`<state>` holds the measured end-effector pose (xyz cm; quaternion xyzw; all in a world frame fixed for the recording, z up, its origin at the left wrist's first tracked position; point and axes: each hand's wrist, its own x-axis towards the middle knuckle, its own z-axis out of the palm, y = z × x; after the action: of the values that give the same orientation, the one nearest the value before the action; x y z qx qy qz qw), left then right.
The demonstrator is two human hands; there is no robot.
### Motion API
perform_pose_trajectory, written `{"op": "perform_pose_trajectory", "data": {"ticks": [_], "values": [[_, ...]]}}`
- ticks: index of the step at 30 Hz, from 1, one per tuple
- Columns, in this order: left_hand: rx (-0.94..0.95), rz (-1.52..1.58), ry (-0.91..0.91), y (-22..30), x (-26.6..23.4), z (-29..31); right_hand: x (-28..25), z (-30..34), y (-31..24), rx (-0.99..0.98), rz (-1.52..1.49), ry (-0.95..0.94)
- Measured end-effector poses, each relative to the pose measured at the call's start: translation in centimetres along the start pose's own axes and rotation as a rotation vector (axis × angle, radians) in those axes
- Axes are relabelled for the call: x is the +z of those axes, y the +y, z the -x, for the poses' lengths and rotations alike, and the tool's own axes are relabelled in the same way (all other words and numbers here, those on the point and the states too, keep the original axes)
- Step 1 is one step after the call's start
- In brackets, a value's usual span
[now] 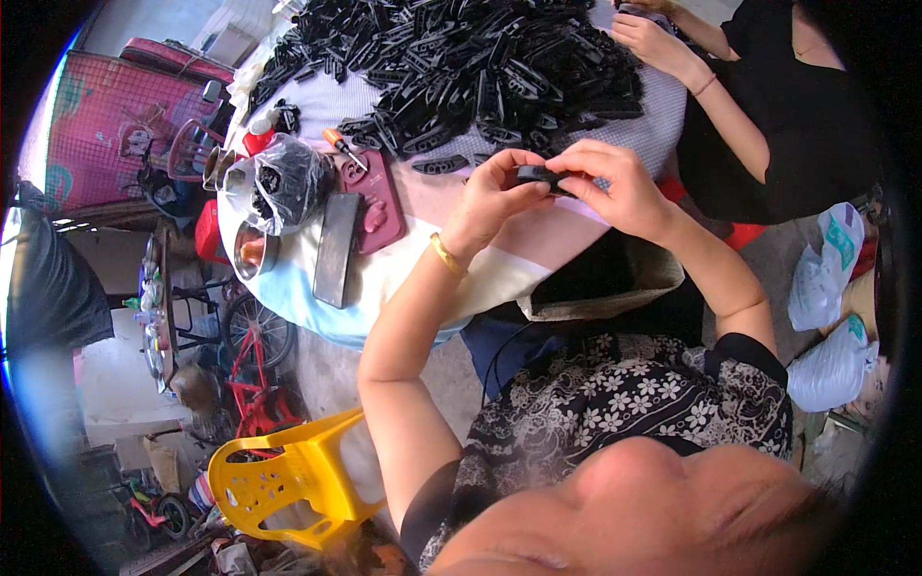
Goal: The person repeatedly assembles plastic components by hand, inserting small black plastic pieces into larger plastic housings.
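In front of me, over the near edge of the cloth-covered table, both my hands meet at a small black plastic part [538, 175]. My left hand [499, 197] pinches it between thumb and fingers; a gold bracelet circles that wrist. From the other side, my right hand [615, 187] has its thumb and fingertips closed on the part's right end, partly hiding it. A large heap of similar black plastic parts [480, 72] covers the far side of the table. One loose black part [440, 165] lies on the cloth just left of my left hand.
Left on the table are an orange-handled screwdriver [342, 148], maroon phone case [384, 206], dark flat box [338, 250], plastic bag of black pieces [283, 187] and metal bowl [257, 252]. An open sack [605, 302] hangs below my hands. A co-worker's hand [658, 48] is at far right. A yellow chair [288, 480] stands lower left.
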<state>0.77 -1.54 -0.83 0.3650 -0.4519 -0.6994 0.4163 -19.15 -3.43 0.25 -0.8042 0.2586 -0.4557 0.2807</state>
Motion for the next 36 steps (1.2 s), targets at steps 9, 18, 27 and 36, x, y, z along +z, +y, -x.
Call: {"op": "perform_pose_trajectory", "data": {"ticks": [9, 18, 27, 36], "values": [[0.019, 0.008, -0.004, -0.1, -0.1, 0.0, 0.4, 0.4, 0.6, -0.12, 0.138, 0.129], [0.06, -0.02, 0.05, -0.1, 0.4, 0.2, 1.0, 0.5, 0.4, -0.027, 0.008, 0.193], [-0.013, 0.257, -0.067, 0.5, 0.7, 0.5, -0.4, -0.3, -0.3, -0.242, 0.106, 0.133], [-0.196, 0.107, -0.08, 0.5, 1.0, 0.5, -0.3, -0.5, -0.3, -0.361, 0.178, -0.002]]}}
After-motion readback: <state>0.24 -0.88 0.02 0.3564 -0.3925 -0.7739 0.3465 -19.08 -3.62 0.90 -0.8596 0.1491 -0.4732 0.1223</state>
